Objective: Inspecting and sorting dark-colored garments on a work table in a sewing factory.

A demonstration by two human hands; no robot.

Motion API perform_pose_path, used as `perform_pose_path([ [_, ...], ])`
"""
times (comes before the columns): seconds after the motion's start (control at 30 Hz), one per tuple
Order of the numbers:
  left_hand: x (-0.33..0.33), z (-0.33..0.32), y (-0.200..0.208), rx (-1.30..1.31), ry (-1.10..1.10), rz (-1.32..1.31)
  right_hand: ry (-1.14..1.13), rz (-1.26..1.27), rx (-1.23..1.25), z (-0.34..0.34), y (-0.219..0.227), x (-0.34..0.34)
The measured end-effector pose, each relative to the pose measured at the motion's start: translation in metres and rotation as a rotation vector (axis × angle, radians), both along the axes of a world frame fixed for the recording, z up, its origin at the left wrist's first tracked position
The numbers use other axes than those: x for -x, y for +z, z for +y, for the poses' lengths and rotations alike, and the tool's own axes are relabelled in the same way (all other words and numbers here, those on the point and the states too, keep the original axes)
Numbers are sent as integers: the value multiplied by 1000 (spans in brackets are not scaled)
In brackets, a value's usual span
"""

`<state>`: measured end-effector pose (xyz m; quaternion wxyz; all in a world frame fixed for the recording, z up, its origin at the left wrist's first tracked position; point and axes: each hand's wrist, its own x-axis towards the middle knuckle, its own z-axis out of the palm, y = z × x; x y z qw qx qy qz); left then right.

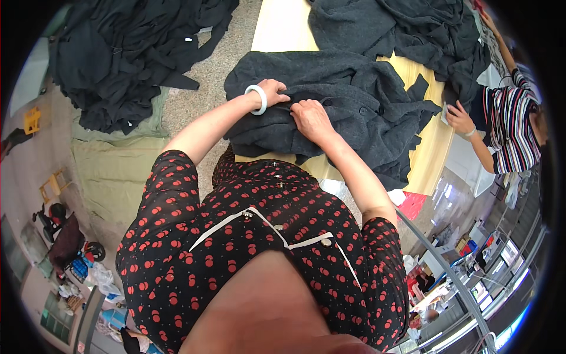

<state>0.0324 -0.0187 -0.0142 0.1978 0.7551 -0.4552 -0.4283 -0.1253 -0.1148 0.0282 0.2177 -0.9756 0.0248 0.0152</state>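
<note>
A dark grey coat (365, 88) of thick cloth lies spread and rumpled on the table, with dark round buttons along its front. My left hand (271, 93), a pale bangle (259, 100) at its wrist, rests on the coat's upper part, its fingers bent against the cloth. Close to its right, my right hand (312, 120) has curled fingers gripping the coat near the front edge. The fingertips of the two hands are a short way apart. Whatever cloth lies under the fingers is partly hidden.
More dark garments (407, 29) are heaped at the table's far side. A large dark pile of clothes (135, 53) lies at the far left on green cloth (118, 171). Across the yellow wooden table (427, 162), a person in a striped top (513, 130) holds something small and pale.
</note>
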Motion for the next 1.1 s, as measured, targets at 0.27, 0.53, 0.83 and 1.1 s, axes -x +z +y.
perform_pose_path([
  [0.27, 12, 7, 0, 124, 229, 275, -125, -108, -86, 3, 12, -7],
  [0.53, 12, 10, 16, 133, 146, 216, -147, -169, 56, 5, 13, -6],
  [0.83, 29, 19, 31, 265, -93, -169, -98, -127, 87, 1, 8, -3],
  [1.1, 38, 20, 28, 297, -11, -216, -94, 0, -14, -5, 13, -3],
])
